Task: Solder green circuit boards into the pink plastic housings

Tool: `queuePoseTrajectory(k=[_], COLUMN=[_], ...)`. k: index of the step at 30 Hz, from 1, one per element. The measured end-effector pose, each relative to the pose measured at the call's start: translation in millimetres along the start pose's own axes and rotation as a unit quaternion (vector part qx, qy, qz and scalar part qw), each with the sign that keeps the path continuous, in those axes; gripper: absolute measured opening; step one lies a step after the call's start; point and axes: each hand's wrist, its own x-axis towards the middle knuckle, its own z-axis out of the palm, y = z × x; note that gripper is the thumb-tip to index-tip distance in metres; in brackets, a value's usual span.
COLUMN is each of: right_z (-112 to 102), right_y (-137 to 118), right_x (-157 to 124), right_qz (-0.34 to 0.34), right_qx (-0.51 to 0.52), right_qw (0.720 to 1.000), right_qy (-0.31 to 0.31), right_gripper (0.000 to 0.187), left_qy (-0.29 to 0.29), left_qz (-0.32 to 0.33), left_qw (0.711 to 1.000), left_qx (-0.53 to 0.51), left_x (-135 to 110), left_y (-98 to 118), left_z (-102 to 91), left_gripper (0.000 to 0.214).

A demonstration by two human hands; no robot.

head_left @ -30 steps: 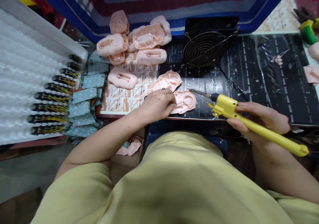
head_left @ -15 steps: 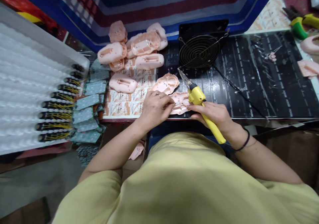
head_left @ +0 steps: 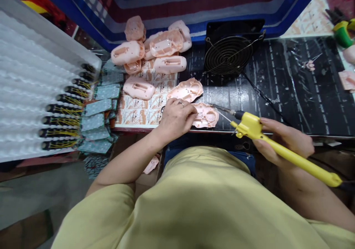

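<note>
one pink shell (head_left: 208, 116) lies partly hidden by the left hand (head_left: 178, 119).

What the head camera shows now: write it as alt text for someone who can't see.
The right hand holds a yellow soldering iron pointed at an open pink shell, with the left hand at the shell's left end. Farther back are more pink shells and a black fan; green circuit boards lie at left.
</note>
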Motion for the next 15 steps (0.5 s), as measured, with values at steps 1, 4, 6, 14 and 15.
queuePoseTrajectory(k=[1, 4, 6, 14, 15], right_z=[0, 5, 9, 11, 9], right_y=[1, 3, 5, 13, 12], right_x=[-3, -6, -4, 14, 17], right_qz=[0.002, -0.001, -0.019, -0.072, -0.082], right_qx=[0.013, 0.047, 0.076, 0.125, 0.122], right_qw=[1.000, 0.999, 0.997, 0.986, 0.985], right_qy=[-0.009, -0.014, -0.016, -0.083, -0.086], right_gripper=[0.052, 0.045, 0.034, 0.028, 0.027], left_qy=[-0.002, -0.001, 0.000, -0.014, -0.016], left_qz=[0.002, 0.010, 0.017, 0.023, 0.023], left_qw=[1.000, 1.000, 1.000, 0.999, 0.999], left_qx=[0.005, 0.012, 0.013, 0.023, 0.027], left_x=[0, 1, 2, 3, 3], left_y=[0, 0, 0, 0, 0], left_z=[0.1, 0.3, 0.3, -1.8, -2.1], left_gripper=[0.019, 0.019, 0.019, 0.020, 0.019])
